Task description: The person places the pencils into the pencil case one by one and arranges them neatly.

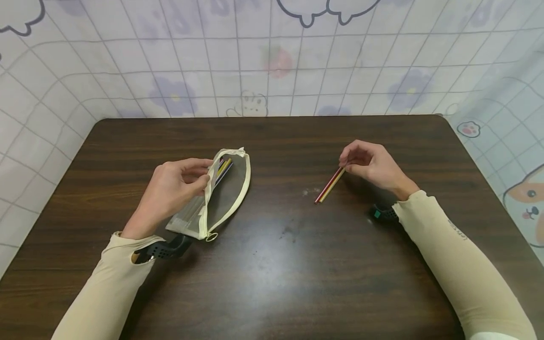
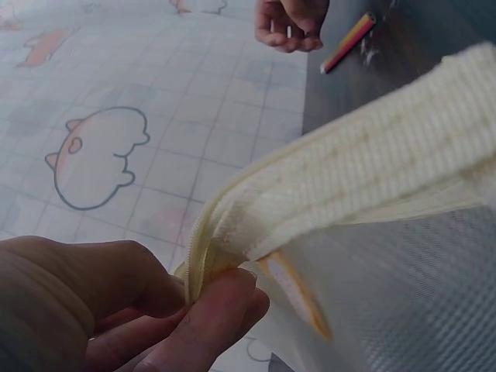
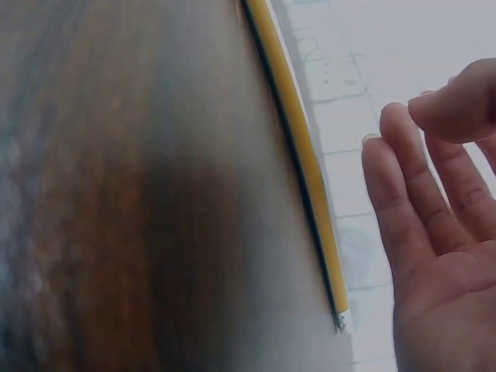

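Observation:
My left hand (image 1: 172, 189) pinches the cream zipper edge of a see-through mesh zip pouch (image 1: 227, 215), between thumb and fingers. Several pencils (image 1: 224, 166) lie inside it, showing through its open mouth. In the left wrist view the cream zipper band (image 2: 341, 167) crosses in front of the mesh. My right hand (image 1: 371, 165) hovers by the upper end of red and yellow pencils (image 1: 329, 185) on the table. In the right wrist view, a gap separates its loosely bent fingers (image 3: 387, 174) from a yellow pencil (image 3: 298, 124); nothing is held.
The dark wooden table (image 1: 272, 283) runs back to a wall covering (image 1: 272, 56) with a grid and cartoon prints. Dark bands, one on each wrist, show by the cream sleeves (image 1: 459, 264).

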Available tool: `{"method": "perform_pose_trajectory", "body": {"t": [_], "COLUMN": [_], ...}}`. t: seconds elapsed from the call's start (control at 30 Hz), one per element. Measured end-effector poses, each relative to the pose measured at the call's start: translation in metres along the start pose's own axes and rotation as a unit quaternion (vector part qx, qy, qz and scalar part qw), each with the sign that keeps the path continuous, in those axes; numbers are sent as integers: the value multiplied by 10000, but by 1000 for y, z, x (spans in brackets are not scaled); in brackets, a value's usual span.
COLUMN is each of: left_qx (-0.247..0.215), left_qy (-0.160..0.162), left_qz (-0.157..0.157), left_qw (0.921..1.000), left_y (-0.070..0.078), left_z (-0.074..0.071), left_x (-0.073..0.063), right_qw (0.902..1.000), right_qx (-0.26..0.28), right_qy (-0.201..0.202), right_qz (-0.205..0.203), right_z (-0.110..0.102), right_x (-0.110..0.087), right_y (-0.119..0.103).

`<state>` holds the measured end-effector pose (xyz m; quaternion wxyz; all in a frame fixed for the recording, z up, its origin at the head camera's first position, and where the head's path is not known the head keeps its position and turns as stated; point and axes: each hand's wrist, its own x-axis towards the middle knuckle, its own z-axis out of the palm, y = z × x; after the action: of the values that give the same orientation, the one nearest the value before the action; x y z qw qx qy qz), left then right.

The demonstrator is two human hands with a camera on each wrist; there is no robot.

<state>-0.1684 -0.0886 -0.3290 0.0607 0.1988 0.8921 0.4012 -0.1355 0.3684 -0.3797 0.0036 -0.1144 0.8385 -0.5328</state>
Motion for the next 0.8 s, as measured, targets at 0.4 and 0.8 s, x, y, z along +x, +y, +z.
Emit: {"method": "perform_pose_trajectory", "body": {"t": [0.4, 0.8], "left_qx": [-187, -115], "left_qy": [-62, -6], "left_qz": [-11, 25], "left_qw": [9998, 9999], "left_y": [1, -2], "left_z": [0, 4], "left_x": [-1, -2], "right_qw": [9994, 9991], "right_qx": [83, -133], "right_qy": [-246, -374], "right_qz": [228, 163], "right_z": [-2, -5], "right_x": [-1, -1], "right_y": [8, 17]}}
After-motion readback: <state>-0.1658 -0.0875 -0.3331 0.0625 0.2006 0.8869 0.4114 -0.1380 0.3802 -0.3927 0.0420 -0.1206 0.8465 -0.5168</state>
